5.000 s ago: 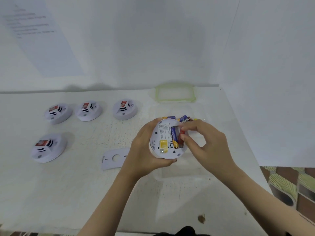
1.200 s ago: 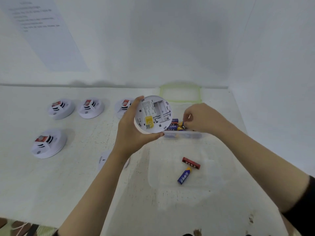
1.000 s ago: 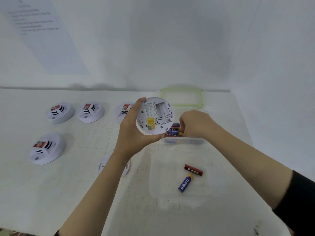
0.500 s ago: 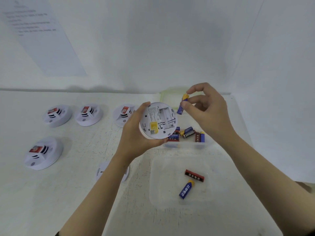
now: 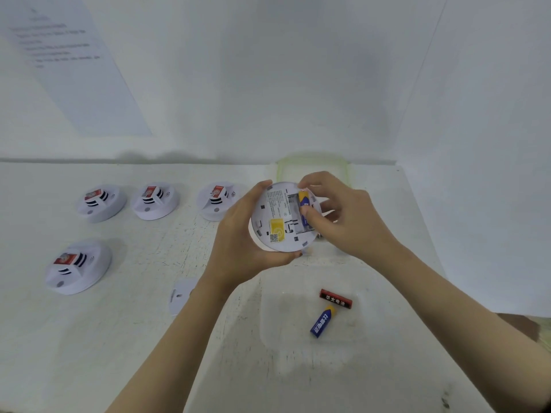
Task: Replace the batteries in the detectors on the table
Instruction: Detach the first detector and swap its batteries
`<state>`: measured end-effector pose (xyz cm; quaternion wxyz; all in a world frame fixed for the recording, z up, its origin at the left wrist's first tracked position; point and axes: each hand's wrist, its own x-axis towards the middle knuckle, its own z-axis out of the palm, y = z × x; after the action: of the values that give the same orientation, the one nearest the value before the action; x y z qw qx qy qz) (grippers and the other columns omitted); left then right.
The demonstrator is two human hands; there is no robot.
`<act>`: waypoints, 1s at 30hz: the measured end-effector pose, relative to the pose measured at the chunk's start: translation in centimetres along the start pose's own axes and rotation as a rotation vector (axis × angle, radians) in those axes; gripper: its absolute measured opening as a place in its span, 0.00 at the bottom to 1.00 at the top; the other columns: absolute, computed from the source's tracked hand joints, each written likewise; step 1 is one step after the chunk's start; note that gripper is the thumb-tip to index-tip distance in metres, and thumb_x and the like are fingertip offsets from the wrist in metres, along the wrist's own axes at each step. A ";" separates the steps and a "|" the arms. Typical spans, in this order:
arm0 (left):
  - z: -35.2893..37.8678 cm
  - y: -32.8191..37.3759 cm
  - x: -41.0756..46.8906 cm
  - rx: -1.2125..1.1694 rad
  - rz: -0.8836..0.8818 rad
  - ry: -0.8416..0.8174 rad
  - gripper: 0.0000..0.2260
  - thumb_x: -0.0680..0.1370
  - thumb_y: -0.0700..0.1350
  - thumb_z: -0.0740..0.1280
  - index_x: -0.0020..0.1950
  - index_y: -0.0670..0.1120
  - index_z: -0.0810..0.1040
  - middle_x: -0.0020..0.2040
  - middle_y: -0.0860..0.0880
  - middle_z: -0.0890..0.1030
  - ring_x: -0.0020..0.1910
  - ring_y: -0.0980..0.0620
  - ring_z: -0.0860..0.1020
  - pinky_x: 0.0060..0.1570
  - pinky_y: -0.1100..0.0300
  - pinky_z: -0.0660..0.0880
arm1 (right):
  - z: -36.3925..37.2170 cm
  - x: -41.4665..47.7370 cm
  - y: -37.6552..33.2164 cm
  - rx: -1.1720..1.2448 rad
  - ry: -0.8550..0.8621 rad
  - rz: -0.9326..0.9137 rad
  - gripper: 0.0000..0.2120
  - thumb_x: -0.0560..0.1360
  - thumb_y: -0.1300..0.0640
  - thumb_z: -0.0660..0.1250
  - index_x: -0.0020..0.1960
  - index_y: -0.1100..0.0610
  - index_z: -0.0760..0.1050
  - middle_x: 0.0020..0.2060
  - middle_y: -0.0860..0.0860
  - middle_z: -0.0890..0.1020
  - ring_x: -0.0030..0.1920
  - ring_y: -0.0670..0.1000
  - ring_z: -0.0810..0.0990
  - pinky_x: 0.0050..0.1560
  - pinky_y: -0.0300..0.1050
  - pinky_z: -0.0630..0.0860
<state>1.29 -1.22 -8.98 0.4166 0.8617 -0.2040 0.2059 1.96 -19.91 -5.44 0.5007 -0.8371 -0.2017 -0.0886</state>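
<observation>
You hold the open detector [image 5: 283,217] above the surface, its back side facing you, with a yellow sticker and printed text on it. A blue and yellow battery [image 5: 304,209] sits in its compartment, under your right thumb. Four closed white detectors [image 5: 78,267] lie on the surface at your left. A red-black battery [image 5: 335,298] and a blue battery [image 5: 323,321] lie near each other in the clear tray [image 5: 362,329].

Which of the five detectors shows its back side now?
The detector held in the left hand; the four others lie on the table front side up.
</observation>
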 end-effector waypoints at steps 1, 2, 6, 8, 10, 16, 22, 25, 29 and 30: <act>-0.1 0.1 -0.1 -0.009 0.002 0.003 0.44 0.59 0.60 0.76 0.70 0.41 0.68 0.62 0.52 0.75 0.59 0.61 0.73 0.57 0.66 0.74 | 0.0 -0.2 0.0 0.022 0.008 -0.002 0.12 0.75 0.62 0.66 0.53 0.47 0.73 0.48 0.44 0.79 0.40 0.47 0.82 0.33 0.41 0.80; -0.1 0.1 -0.2 -0.016 0.003 0.006 0.44 0.59 0.60 0.76 0.70 0.41 0.68 0.62 0.53 0.75 0.59 0.61 0.73 0.57 0.67 0.74 | 0.0 -0.3 0.0 0.035 0.020 -0.013 0.11 0.75 0.63 0.66 0.54 0.50 0.74 0.47 0.43 0.80 0.40 0.48 0.82 0.33 0.43 0.80; -0.2 0.3 -0.6 0.000 0.021 -0.001 0.45 0.59 0.61 0.76 0.70 0.42 0.67 0.63 0.51 0.75 0.59 0.56 0.74 0.57 0.61 0.76 | 0.3 -0.9 0.4 0.020 0.066 -0.041 0.08 0.74 0.62 0.67 0.51 0.53 0.78 0.44 0.48 0.82 0.39 0.47 0.83 0.34 0.45 0.80; -0.2 0.5 -0.9 -0.003 0.021 -0.004 0.45 0.59 0.61 0.76 0.70 0.42 0.68 0.62 0.52 0.75 0.59 0.56 0.74 0.56 0.63 0.75 | 0.4 -1.1 0.5 -0.005 0.083 -0.069 0.08 0.73 0.61 0.67 0.51 0.54 0.79 0.45 0.51 0.83 0.39 0.47 0.82 0.34 0.37 0.78; -0.2 0.6 -1.2 -0.024 0.018 -0.007 0.45 0.59 0.60 0.76 0.70 0.41 0.68 0.62 0.55 0.74 0.59 0.62 0.73 0.56 0.68 0.74 | 0.6 -1.4 0.7 -0.026 0.091 -0.089 0.08 0.73 0.62 0.66 0.51 0.55 0.80 0.48 0.52 0.83 0.40 0.42 0.80 0.34 0.29 0.73; -0.3 1.3 -1.5 -0.061 0.037 0.032 0.43 0.58 0.58 0.76 0.68 0.41 0.68 0.61 0.61 0.72 0.58 0.70 0.71 0.54 0.75 0.69 | 1.1 -1.8 0.9 -0.123 0.173 -0.184 0.09 0.73 0.60 0.66 0.52 0.57 0.80 0.56 0.51 0.81 0.45 0.32 0.76 0.38 0.32 0.76; -0.5 1.7 -1.6 -0.107 0.009 0.086 0.42 0.58 0.57 0.78 0.67 0.42 0.70 0.59 0.60 0.75 0.56 0.66 0.74 0.53 0.73 0.71 | 1.0 -1.9 0.2 -0.230 0.167 -0.367 0.08 0.74 0.59 0.63 0.46 0.61 0.79 0.56 0.57 0.81 0.55 0.42 0.77 0.47 0.32 0.75; -0.8 1.6 -1.4 -0.099 -0.001 0.067 0.43 0.58 0.57 0.78 0.68 0.41 0.70 0.59 0.58 0.75 0.57 0.63 0.75 0.53 0.72 0.72 | 1.1 -2.0 0.3 -0.186 0.159 -0.331 0.09 0.74 0.60 0.63 0.49 0.60 0.81 0.59 0.56 0.79 0.51 0.47 0.79 0.42 0.35 0.76; -1.0 0.9 -1.3 -0.071 -0.025 0.063 0.43 0.58 0.57 0.79 0.68 0.42 0.69 0.60 0.61 0.73 0.59 0.67 0.72 0.55 0.75 0.69 | 0.7 -1.4 0.3 0.166 0.077 -0.106 0.15 0.75 0.69 0.62 0.57 0.57 0.80 0.57 0.51 0.80 0.51 0.40 0.81 0.45 0.36 0.79; -1.1 0.7 -1.2 -0.067 -0.038 0.073 0.44 0.58 0.56 0.80 0.68 0.42 0.69 0.60 0.63 0.72 0.59 0.68 0.71 0.55 0.75 0.68 | 0.6 -1.1 0.6 0.219 0.076 -0.049 0.16 0.76 0.69 0.60 0.57 0.56 0.79 0.54 0.52 0.82 0.49 0.44 0.82 0.46 0.38 0.80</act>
<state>-0.29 -0.50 -8.60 0.4559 0.8430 -0.1792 0.2222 1.21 -19.87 -6.58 0.5941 -0.7684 -0.2114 -0.1096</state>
